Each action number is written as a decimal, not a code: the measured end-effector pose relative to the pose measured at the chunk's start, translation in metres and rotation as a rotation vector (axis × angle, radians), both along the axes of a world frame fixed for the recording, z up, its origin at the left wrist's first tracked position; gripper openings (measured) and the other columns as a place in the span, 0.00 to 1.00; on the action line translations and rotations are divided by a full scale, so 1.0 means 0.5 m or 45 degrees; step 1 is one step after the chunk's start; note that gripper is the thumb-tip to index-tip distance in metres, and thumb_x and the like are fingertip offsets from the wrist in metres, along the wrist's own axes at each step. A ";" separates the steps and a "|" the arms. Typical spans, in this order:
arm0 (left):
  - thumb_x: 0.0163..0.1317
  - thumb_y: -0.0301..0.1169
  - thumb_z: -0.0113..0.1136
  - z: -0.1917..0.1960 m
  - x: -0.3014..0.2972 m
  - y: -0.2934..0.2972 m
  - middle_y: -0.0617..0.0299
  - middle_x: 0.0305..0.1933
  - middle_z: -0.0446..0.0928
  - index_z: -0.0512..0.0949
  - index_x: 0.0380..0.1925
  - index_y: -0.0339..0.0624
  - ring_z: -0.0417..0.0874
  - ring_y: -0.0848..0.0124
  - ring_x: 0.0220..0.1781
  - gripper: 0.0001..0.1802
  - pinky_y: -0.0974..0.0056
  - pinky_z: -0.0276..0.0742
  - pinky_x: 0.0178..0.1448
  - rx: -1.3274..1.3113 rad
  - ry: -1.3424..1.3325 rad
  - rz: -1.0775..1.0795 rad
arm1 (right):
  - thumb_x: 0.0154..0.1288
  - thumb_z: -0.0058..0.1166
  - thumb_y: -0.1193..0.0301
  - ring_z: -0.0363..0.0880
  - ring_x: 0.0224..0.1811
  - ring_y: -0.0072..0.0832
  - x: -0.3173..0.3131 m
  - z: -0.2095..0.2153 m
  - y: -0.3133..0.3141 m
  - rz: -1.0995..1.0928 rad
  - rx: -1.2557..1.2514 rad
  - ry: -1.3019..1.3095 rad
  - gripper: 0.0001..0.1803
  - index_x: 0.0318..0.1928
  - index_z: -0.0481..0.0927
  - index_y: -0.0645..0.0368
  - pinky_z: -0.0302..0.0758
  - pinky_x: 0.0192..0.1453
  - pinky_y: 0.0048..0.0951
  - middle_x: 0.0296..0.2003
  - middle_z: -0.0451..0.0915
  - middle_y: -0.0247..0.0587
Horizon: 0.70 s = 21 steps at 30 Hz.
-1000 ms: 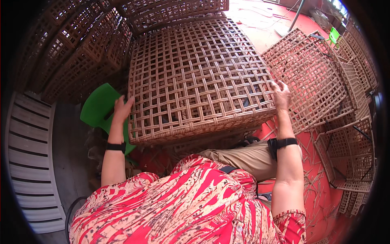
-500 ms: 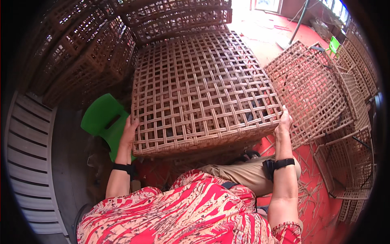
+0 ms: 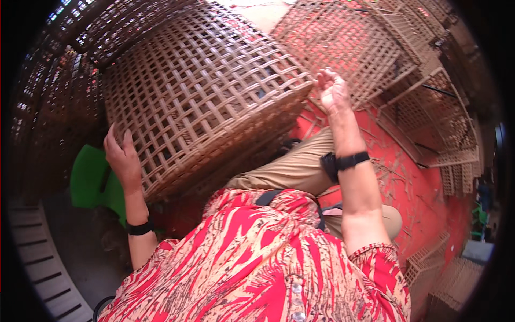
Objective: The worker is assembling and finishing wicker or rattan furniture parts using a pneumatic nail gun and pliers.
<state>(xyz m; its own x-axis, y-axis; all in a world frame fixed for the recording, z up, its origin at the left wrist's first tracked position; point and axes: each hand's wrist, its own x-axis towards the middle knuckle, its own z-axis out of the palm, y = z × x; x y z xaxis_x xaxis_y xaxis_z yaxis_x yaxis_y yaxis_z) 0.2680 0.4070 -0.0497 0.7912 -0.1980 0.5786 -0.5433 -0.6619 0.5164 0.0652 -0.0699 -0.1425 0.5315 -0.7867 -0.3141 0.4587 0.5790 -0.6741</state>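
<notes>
A large brown woven wicker piece [image 3: 209,88], with an open lattice top and a thick front side, lies before me at a slant. At its left edge is my left hand [image 3: 123,158], thumb and fingers apart, close against the weave without visibly gripping it. My right hand [image 3: 333,94] is raised just beyond the right front corner, its fingers loosely bent and apart, with nothing in them. Whether either hand still touches the wicker is hard to tell.
Stacked wicker pieces [image 3: 59,102] rise at the far left. A green plastic chair [image 3: 88,177] stands by my left hand, near a slatted pale panel [image 3: 45,257]. More wicker pieces [image 3: 343,45] lie to the right. Cane scraps litter the red floor [image 3: 399,188].
Both hands gripped the wicker piece's sides before; now their fingers are loosened, and the right hand has come off its corner. My view has swung right and tilted, so the piece appears farther left.
</notes>
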 end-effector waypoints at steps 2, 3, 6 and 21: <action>0.65 0.29 0.58 0.047 -0.063 -0.116 0.55 0.40 0.80 0.78 0.46 0.31 0.80 0.69 0.43 0.13 0.67 0.74 0.50 -0.419 0.338 -0.409 | 0.63 0.49 0.82 0.81 0.41 0.30 -0.079 0.098 0.081 0.189 0.130 -0.304 0.13 0.49 0.75 0.62 0.78 0.54 0.38 0.43 0.80 0.40; 0.66 0.27 0.57 0.062 -0.104 -0.184 0.61 0.34 0.80 0.80 0.42 0.32 0.80 0.75 0.38 0.10 0.71 0.74 0.46 -0.635 0.573 -0.634 | 0.63 0.48 0.83 0.79 0.45 0.31 -0.123 0.126 0.113 0.195 0.090 -0.409 0.16 0.51 0.74 0.63 0.77 0.56 0.38 0.46 0.78 0.43; 0.65 0.26 0.57 0.093 -0.218 -0.334 0.66 0.30 0.79 0.80 0.39 0.33 0.77 0.81 0.35 0.07 0.75 0.73 0.42 -0.622 0.882 -1.205 | 0.61 0.50 0.84 0.77 0.46 0.28 -0.227 0.207 0.215 0.331 -0.086 -0.685 0.22 0.57 0.72 0.62 0.75 0.58 0.35 0.47 0.75 0.41; 0.61 0.22 0.62 0.082 -0.521 -0.536 0.66 0.33 0.79 0.78 0.32 0.35 0.74 0.83 0.34 0.03 0.76 0.71 0.37 -0.331 2.002 -2.307 | 0.45 0.52 0.87 0.71 0.38 0.21 -0.453 0.242 0.379 -0.144 -0.294 -0.737 0.44 0.68 0.60 0.57 0.71 0.54 0.21 0.40 0.68 0.33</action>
